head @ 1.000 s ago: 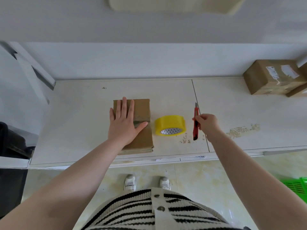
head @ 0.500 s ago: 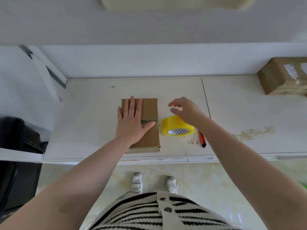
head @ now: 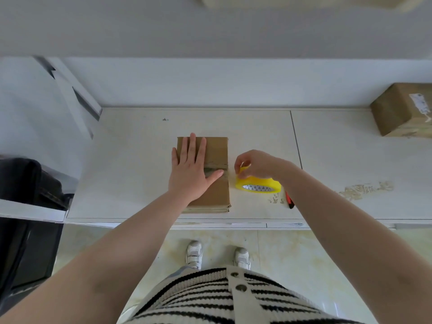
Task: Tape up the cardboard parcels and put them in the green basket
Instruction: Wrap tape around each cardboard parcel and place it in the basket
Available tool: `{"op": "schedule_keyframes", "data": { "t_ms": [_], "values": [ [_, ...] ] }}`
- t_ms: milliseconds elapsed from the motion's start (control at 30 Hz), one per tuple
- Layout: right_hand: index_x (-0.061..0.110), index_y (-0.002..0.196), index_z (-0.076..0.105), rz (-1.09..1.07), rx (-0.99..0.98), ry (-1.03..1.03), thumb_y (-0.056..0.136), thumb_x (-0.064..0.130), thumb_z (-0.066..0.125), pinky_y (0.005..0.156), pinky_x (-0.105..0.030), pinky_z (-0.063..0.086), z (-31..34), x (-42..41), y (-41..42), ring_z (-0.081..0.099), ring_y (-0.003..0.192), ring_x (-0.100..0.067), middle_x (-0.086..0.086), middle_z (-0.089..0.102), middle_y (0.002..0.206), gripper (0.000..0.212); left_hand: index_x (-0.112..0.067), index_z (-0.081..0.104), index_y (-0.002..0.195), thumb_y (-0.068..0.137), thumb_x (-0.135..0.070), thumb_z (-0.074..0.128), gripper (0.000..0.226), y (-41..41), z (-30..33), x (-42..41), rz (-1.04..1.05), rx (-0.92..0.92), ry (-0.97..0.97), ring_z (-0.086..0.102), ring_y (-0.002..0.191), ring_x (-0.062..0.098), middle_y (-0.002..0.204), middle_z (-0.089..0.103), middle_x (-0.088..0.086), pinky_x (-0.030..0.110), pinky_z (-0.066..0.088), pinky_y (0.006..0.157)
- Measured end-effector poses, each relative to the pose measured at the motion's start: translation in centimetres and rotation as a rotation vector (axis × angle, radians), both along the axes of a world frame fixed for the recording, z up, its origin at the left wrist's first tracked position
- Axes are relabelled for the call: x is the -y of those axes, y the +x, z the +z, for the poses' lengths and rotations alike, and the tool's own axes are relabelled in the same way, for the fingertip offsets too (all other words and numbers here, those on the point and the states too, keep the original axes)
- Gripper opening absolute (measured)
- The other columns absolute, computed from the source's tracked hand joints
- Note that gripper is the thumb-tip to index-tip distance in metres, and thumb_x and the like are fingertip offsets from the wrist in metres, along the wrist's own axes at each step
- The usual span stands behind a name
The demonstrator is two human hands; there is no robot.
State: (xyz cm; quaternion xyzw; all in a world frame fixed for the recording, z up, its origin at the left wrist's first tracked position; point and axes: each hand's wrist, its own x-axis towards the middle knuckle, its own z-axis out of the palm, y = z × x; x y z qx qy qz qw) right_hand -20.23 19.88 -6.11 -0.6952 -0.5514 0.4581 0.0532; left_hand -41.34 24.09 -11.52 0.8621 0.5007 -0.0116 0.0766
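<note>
Parcel lay on our surface, left hand flat atop; our right hand pinched the tape.

White counter, pale, perhaps marbled floor

Layout around the parcel on the table

The tape roll lies just right of the parcel; a knife, mostly hidden, seems to lie right of the roll; a second parcel sits far right, behind.

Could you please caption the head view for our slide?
Left hand flat on the cardboard parcel; right hand pinches the yellow tape roll.
</note>
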Motion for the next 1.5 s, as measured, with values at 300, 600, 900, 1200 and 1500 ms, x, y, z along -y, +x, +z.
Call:
{"op": "schedule_keyframes", "data": {
  "t_ms": [300,600,900,1200,1500],
  "values": [
    [0.029,0.072,0.063,-0.265,-0.132,0.153,0.080,0.016,0.072,0.082,-0.033,0.045,-1.9,3.3,-1.3,0.057,0.098,-0.017,-0.002,0.066,0.101,0.017,-0.022,-0.019,0.155,0.077,-0.084,-0.001,0.101,0.0,-0.1,-0.2,-0.015,-0.034,-0.026,-0.022,0.150,0.025,0.162,-0.027,0.007,0.053,-0.005,0.122],
    [0.024,0.078,0.070,-0.353,-0.068,0.121,0.085,0.031,0.074,0.056,-0.022,0.038,-2.1,2.3,-0.8,0.055,0.070,-0.004,0.009,0.065,0.077,0.010,-0.023,-0.019,0.155,0.075,-0.085,-0.002,0.102,0.0,-0.1,-0.3,-0.025,-0.033,-0.032,-0.022,0.150,0.025,0.162,-0.027,0.006,0.052,-0.006,0.122],
    [0.014,0.082,0.072,-0.534,-0.034,0.109,0.084,0.026,0.075,0.063,-0.025,0.044,-2.0,3.3,1.1,0.057,0.071,-0.016,0.000,0.063,0.071,0.012,-0.024,-0.023,0.153,0.073,-0.085,-0.006,0.102,-0.1,0.2,-0.2,-0.006,-0.039,-0.062,-0.025,0.149,0.024,0.160,-0.031,0.005,0.051,-0.011,0.121],
    [0.018,0.088,0.071,-0.749,-0.253,0.225,0.091,0.025,0.064,0.066,-0.027,0.045,2.7,6.4,3.4,0.056,0.073,-0.017,0.002,0.065,0.085,0.010,-0.025,-0.026,0.151,0.083,-0.076,-0.003,0.088,0.1,0.6,-0.1,-0.027,-0.046,-0.042,-0.024,0.149,0.030,0.159,-0.032,0.014,0.055,-0.009,0.120],
    [0.021,0.085,0.066,-0.785,-0.576,0.422,0.093,0.001,0.053,0.085,-0.045,0.046,4.8,7.1,-0.4,0.058,0.092,-0.027,-0.001,0.064,0.098,0.026,-0.022,0.066,0.120,0.089,-0.040,0.069,0.036,5.6,7.3,4.2,-0.032,0.895,-0.361,0.056,0.109,0.000,0.123,0.061,-0.012,0.033,0.049,0.096]
  ]
}}
